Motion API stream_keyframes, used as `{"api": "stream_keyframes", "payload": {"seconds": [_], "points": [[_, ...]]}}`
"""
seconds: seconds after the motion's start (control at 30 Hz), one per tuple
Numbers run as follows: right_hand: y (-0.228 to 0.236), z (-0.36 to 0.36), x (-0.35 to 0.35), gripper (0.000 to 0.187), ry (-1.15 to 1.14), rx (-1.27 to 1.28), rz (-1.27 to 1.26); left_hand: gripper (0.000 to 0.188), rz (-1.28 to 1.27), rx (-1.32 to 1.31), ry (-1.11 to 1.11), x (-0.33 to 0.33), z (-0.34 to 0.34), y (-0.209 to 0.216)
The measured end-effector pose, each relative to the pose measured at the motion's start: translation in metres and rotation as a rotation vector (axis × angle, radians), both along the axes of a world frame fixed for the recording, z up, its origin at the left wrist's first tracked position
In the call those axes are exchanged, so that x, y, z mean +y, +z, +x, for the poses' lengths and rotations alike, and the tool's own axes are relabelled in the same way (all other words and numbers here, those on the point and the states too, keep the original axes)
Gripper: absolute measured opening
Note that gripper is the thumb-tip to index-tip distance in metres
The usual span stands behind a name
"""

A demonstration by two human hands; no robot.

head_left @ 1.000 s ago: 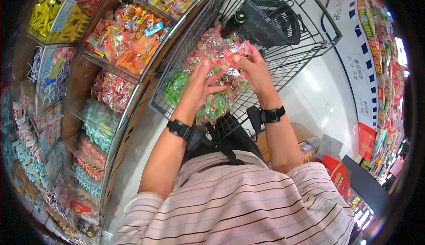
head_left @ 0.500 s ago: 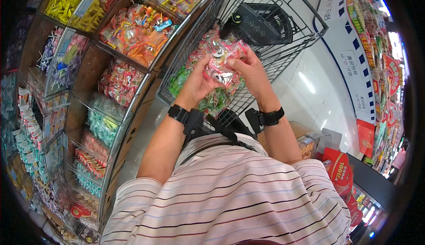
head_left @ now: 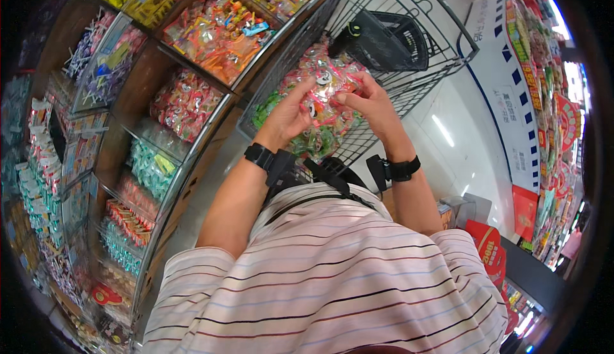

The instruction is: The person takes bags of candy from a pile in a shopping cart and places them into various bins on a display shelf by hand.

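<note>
Over the cart (head_left: 409,47), our left hand (head_left: 289,114) and right hand (head_left: 369,106) have drawn closer, both pinching the candy bag (head_left: 323,82) top, apparently gathering it shut.

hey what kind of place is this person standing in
Most likely a supermarket or sweet shop aisle. Open shelf bins full of wrapped candy line the left, a wire shopping cart stands ahead, and both hands hold a clear bag of candy over it. Packaged goods fill a display on the right.

A black wire shopping cart (head_left: 441,31) is carrying clear bags of pink and green wrapped sweets (head_left: 320,108) and a folded black mesh seat flap (head_left: 387,37).
</note>
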State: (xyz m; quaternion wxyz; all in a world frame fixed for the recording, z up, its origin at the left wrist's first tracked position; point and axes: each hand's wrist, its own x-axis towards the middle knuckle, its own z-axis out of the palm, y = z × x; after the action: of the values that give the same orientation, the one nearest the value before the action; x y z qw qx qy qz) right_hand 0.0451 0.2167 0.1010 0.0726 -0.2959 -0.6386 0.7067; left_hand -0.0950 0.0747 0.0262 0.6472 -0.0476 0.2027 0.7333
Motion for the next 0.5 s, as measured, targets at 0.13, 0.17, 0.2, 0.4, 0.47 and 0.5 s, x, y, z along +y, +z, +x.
{"api": "stream_keyframes", "payload": {"seconds": [0.13, 0.17, 0.2, 0.4, 0.47, 0.5], "points": [[0.01, -0.009, -0.011, 0.038, 0.058, 0.003, -0.042, 0.042, -0.051, -0.009, 0.033, -0.019, -0.001, 0.003], [0.013, -0.013, -0.015, 0.038, 0.07, -0.015, -0.054, 0.042, -0.061, 0.001, 0.063, -0.026, -0.004, 0.002], [0.019, -0.016, -0.021, 0.037, 0.033, -0.069, -0.088, 0.041, -0.014, -0.015, 0.063, -0.032, -0.007, 0.006], [0.013, -0.042, -0.042, 0.037, 0.114, 0.025, -0.128, 0.049, 0.003, 0.035, 0.289, -0.086, -0.045, 0.0], [0.016, -0.047, -0.052, 0.038, 0.134, 0.029, -0.138, 0.049, -0.017, 0.111, 0.42, -0.109, -0.065, -0.004], [0.016, -0.047, -0.056, 0.039, 0.116, 0.018, -0.161, 0.049, -0.051, 0.138, 0.483, -0.121, -0.076, -0.005]]}}
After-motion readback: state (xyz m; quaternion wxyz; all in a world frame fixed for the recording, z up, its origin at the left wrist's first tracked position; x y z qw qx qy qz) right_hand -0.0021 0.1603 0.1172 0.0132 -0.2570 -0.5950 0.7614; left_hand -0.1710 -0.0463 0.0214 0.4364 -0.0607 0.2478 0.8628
